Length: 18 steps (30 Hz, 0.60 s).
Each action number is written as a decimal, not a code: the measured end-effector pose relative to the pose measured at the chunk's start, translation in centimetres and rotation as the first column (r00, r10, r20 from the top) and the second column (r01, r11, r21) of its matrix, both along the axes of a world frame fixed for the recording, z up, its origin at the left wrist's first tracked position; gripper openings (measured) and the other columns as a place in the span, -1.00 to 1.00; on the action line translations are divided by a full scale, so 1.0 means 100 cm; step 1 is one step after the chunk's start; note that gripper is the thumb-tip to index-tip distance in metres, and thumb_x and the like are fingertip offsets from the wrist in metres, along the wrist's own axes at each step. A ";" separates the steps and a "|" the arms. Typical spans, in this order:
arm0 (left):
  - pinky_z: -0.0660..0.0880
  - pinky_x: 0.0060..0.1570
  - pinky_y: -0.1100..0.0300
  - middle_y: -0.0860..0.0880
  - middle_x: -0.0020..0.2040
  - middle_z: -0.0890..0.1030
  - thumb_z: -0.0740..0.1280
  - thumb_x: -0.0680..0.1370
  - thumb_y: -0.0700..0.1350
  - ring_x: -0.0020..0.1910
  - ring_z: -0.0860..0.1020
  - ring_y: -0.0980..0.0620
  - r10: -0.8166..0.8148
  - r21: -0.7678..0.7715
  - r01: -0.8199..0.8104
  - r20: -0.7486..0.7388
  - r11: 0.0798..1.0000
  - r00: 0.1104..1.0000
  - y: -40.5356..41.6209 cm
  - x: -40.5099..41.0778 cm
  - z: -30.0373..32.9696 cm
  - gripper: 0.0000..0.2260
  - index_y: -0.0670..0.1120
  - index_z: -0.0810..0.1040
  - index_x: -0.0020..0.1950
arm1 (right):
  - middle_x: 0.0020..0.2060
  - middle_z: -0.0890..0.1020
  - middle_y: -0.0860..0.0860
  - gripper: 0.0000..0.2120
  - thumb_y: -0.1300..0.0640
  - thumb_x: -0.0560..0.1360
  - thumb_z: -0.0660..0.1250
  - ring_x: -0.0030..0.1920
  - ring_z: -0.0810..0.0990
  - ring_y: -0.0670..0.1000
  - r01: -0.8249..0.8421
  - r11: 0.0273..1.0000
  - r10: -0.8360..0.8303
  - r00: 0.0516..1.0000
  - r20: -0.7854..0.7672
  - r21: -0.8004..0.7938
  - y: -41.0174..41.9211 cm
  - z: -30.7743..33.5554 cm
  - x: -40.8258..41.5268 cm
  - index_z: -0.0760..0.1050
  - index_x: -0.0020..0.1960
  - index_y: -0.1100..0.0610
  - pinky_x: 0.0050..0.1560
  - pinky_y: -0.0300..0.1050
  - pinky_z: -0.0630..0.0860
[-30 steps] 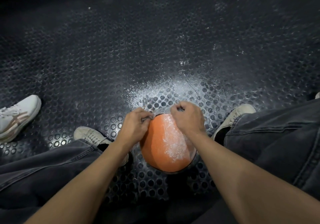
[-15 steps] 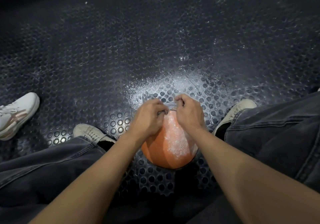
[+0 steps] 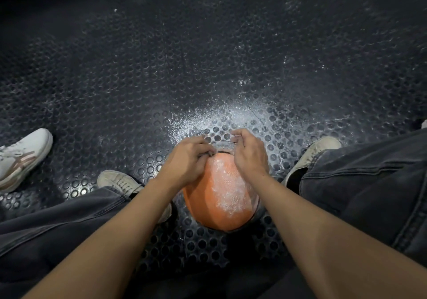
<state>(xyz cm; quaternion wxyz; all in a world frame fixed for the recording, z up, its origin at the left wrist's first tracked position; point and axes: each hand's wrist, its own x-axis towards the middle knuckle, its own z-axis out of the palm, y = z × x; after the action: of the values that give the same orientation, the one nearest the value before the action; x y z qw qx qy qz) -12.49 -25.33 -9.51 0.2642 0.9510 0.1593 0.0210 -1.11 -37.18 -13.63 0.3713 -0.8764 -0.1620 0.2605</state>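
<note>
On the studded floor (image 3: 208, 67), the powder-dusted orange ball (image 3: 221, 197) sits at 6 o'clock while the left hand (image 3: 187, 162) and right hand (image 3: 248, 153), fingers curled, pinch its clear plastic (image 3: 223, 145) at 12 o'clock, the job seemingly half finished.

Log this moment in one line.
left hand pinches clear wrap at orange ball top | right hand pinches same wrap | white powder on ball and studded floor

Left hand (image 3: 188, 161), right hand (image 3: 250, 157) atop dusty orange ball (image 3: 221, 197)

Head view — steeply downward, close over floor (image 3: 208, 56)
</note>
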 end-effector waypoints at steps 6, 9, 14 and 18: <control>0.48 -0.04 0.04 0.02 -0.04 0.62 0.27 0.53 -0.21 -0.10 0.51 -0.02 -0.099 -0.002 0.099 -0.041 0.995 0.994 -0.024 0.019 0.007 -0.78 -0.08 0.68 0.06 | -0.11 0.65 -0.01 -0.77 0.15 0.66 0.12 -0.30 0.48 -0.03 0.307 0.944 -0.300 0.951 -0.076 0.119 -0.002 0.007 0.002 0.49 0.02 -0.11 -0.34 -0.14 0.38; 0.53 0.02 0.02 -0.03 -0.04 0.65 0.26 0.50 -0.24 -0.07 0.57 -0.02 -0.028 -0.025 0.028 -0.013 0.999 1.000 -0.006 0.009 0.005 -0.77 -0.14 0.68 0.04 | -0.12 0.67 -0.01 -0.79 0.14 0.61 0.22 -0.25 0.54 0.00 0.365 0.931 -0.364 0.931 -0.035 0.015 -0.015 0.003 -0.002 0.59 -0.06 -0.05 -0.31 -0.17 0.41; 0.45 0.12 0.09 0.04 -0.01 0.62 0.23 0.56 -0.25 -0.08 0.46 0.09 -0.025 0.047 0.029 -0.074 0.999 0.997 -0.013 0.016 0.012 -0.76 -0.08 0.67 0.07 | -0.02 0.53 -0.16 -0.75 0.18 0.63 0.20 -0.20 0.48 -0.10 0.294 0.956 -0.292 0.954 -0.074 0.019 -0.019 -0.002 -0.020 0.64 0.10 0.00 -0.34 -0.23 0.30; 0.41 -0.09 0.18 0.08 0.02 0.61 0.25 0.58 -0.18 -0.08 0.46 0.05 -0.125 0.081 0.134 -0.103 0.988 0.987 -0.009 0.016 0.015 -0.79 -0.01 0.66 0.09 | 0.06 0.60 -0.12 -0.71 0.17 0.61 0.18 -0.04 0.56 0.00 0.271 0.963 -0.271 0.962 -0.021 -0.003 -0.014 -0.004 -0.019 0.65 0.04 -0.08 -0.04 -0.03 0.53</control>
<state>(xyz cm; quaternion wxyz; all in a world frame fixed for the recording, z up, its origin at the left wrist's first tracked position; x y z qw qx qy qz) -10.93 -26.20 -8.00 0.2150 0.9699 0.1088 -0.0358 -3.05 -38.58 -14.04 0.4053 -0.8874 -0.0365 0.2166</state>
